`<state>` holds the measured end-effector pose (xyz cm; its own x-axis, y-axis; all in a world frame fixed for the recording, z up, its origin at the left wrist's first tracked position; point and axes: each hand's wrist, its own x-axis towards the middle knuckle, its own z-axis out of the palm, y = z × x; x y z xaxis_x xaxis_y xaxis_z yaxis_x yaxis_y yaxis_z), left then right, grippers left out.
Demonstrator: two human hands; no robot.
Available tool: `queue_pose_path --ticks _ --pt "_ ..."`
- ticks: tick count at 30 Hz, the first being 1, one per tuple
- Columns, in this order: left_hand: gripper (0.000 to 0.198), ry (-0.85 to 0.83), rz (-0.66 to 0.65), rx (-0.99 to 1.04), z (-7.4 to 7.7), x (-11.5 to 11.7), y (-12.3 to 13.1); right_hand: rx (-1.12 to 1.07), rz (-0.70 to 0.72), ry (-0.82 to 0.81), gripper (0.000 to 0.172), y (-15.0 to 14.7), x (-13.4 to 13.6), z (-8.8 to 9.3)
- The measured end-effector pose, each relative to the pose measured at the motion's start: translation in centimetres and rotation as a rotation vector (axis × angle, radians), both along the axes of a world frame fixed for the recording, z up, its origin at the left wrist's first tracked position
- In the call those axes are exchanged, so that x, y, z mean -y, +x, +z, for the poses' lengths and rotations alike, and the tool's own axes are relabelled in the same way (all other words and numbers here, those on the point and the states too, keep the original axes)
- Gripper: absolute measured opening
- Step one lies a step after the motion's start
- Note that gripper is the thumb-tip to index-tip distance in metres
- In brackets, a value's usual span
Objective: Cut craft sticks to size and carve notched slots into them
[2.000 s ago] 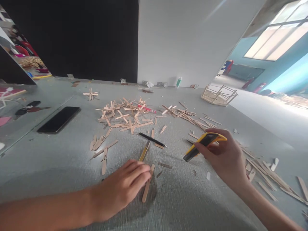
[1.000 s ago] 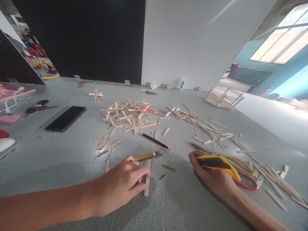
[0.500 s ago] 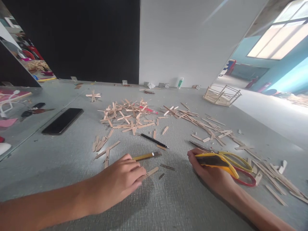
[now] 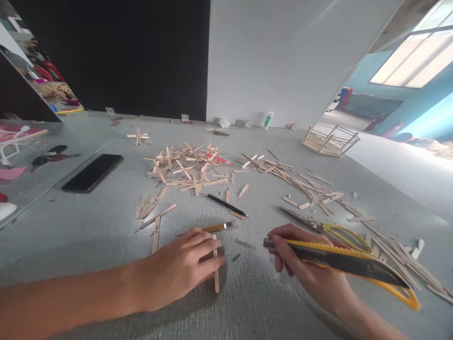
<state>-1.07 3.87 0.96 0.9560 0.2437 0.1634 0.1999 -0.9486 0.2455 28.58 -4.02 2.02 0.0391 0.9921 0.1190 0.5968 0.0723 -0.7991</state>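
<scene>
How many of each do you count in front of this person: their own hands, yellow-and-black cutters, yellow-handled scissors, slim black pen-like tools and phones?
Hands: 2, left hand and right hand
Yellow-and-black cutter: 1
Yellow-handled scissors: 1
Slim black pen-like tool: 1
Phone: 1
Total: 6

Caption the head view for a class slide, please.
Left hand holding a wooden stick, right hand gripping a yellow-black cutter, scissors and scattered sticks on the grey table.

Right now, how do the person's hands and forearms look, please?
The left hand and right hand are bare, with no gloves or visible rings. The left forearm and right forearm show no sleeve, watch or bracelet.
</scene>
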Motion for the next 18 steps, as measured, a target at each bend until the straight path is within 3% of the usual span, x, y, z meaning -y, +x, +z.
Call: queue_pose_path --ticks 2,4,7,11,16,18 --pt "0.06 0.035 -0.049 -0.117 0.9 0.5 -0.7 -0.109 0.066 -0.079 0.032 -0.9 0.3 0.2" --pt "0.079 0.024 -0.016 -0.191 1.9 0.8 -1.5 -0.149 0.09 -0.113 0.033 -1.6 0.6 0.5" --pt "0.091 0.054 -0.027 -0.261 2.6 1.1 -2.4 -0.164 0.115 -0.157 0.032 -2.5 0.6 0.8" --pt "0.09 0.121 -0.046 -0.255 1.6 1.7 -2.0 -0.198 0.135 -0.235 0.032 -3.9 -0.1 0.4" --pt "0.12 0.057 0.028 -0.228 0.3 3.0 -0.6 -0.22 0.256 -0.257 0.028 -5.8 -1.7 -1.1" --pt "0.111 0.049 0.066 -0.197 0.3 3.4 -0.4 -0.244 0.278 -0.263 0.029 -6.1 -2.1 -1.7"
